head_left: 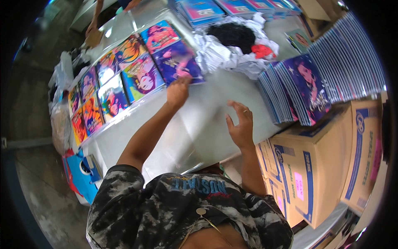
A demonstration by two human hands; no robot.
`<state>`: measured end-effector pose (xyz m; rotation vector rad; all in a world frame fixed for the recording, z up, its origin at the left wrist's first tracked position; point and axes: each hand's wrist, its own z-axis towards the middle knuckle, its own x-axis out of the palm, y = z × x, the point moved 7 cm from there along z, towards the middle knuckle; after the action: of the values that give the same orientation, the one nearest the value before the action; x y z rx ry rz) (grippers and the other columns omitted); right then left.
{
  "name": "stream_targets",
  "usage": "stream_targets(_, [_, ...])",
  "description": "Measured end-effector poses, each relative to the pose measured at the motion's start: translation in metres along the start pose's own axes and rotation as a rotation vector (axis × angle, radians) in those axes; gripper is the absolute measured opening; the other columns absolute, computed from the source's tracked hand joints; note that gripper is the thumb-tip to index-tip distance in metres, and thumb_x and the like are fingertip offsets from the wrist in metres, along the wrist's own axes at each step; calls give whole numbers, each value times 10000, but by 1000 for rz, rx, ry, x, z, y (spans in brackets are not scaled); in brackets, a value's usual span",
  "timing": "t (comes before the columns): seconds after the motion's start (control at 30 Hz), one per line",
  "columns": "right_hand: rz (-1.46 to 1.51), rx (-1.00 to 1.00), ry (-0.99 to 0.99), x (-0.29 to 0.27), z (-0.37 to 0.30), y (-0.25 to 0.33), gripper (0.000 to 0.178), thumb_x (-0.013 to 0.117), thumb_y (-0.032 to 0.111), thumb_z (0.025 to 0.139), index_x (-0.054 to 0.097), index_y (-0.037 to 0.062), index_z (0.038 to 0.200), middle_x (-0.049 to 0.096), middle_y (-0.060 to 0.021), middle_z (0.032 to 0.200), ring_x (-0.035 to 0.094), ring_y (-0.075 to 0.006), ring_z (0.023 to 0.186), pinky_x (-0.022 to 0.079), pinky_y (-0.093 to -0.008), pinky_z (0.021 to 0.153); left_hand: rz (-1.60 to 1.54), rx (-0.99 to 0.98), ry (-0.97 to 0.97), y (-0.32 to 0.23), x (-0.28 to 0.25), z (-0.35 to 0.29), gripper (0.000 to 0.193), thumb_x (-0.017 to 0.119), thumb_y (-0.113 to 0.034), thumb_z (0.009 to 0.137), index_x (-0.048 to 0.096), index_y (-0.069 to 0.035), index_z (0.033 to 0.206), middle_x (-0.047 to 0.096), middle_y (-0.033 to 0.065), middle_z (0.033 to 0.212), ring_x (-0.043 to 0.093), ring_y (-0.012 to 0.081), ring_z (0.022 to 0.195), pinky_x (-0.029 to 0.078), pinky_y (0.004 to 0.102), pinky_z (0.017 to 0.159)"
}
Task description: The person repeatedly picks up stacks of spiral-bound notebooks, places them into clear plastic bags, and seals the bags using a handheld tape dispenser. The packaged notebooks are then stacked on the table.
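Observation:
My left hand is at the near edge of a dark purple spiral notebook, its fingers closed on the edge. That notebook lies at the right end of two rows of colourful illustrated notebooks on the grey table. My right hand hovers over the table with thumb and fingers apart, holding nothing. To its right lean stacks of spiral notebooks, the front one showing a purple cover with a drawn figure.
Cardboard boxes stand at the right, below a long row of spiral-bound notebooks. Crumpled white paper with a black bundle lies at the back. Pink-and-blue packs sit behind. Another person's hand shows far left.

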<state>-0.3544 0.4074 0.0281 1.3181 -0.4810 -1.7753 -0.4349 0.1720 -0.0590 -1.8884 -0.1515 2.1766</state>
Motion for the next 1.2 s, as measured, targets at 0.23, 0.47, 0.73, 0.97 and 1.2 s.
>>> stream_targets(0.23, [431,430,412,25,11,-22,299,687,143,774,618,-40,1000,652,-143,887,592,-165,808,457,-295,760,-837,44,22,23,-130,-16,341,612,-296,856,627,-61,1102,634,116,1090,590,260,1032,424,305,920])
stream_targets(0.47, [251,475,41,-22,-14,-2,232,642,166,837,622,-50,918,637,-62,800,527,-100,725,431,-256,701,25,-893,-8,164,-14,2,1054,637,-636,677,199,10,1385,223,300,1406,195,437,1313,205,541,1032])
stream_targets(0.73, [467,346,18,22,-51,83,217,628,118,839,612,-30,996,629,-58,879,526,-102,790,421,-247,761,-415,-510,-451,192,-167,-13,430,616,-284,678,627,39,961,646,237,844,644,355,809,505,406,712])
stream_targets(0.97, [812,380,421,236,-78,138,262,603,123,836,532,-5,1054,585,-53,931,530,-130,830,438,-291,755,-393,65,-585,191,-227,-232,422,539,-99,839,471,-50,1252,581,100,1037,529,205,937,407,323,826])
stream_targets(1.2, [-38,94,531,299,-45,120,312,615,177,788,596,7,1049,610,-167,932,583,-312,871,456,-401,770,114,61,39,215,-96,-343,590,551,-40,745,476,-213,1304,404,23,1394,306,268,1324,206,486,1069])
